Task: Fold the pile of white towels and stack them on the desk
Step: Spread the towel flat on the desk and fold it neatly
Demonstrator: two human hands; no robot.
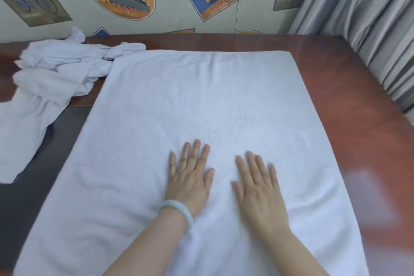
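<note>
One towel (201,107) lies spread on the desk (336,87); left hand (190,177) and right hand (259,188) press flat, fingers straight; far-left pile (60,69) unfolded; no stack visible.

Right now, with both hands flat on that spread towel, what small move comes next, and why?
Probably slide both hands outward to the side edges of the towel and grip for a fold. The left hand and right hand lie flat at its middle, gripping nothing; it lies spread on the desk.
</note>
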